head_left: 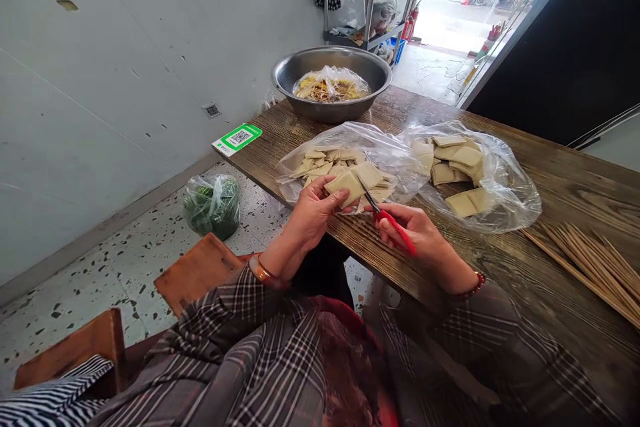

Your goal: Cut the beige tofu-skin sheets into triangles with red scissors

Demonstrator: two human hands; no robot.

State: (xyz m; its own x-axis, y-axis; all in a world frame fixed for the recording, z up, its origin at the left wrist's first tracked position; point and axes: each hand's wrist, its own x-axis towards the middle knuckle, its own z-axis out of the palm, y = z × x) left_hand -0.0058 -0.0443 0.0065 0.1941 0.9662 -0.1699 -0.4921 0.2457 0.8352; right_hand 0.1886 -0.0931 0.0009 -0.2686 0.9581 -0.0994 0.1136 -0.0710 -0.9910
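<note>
Near the front edge of the wooden table, my left hand pinches a pale, flat tofu sheet between thumb and fingers. My right hand is closed around the red handles of the scissors, whose dark blades lie across the sheet. Behind my hands, a clear plastic bag lies spread out with many cut pale pieces on it. To the right, another clear bag holds several larger pale squares.
A steel basin with bagged food stands at the table's back. Wooden skewers lie at the right, a green QR card at the left corner. Bagged greens and wooden stools are on the left below the table.
</note>
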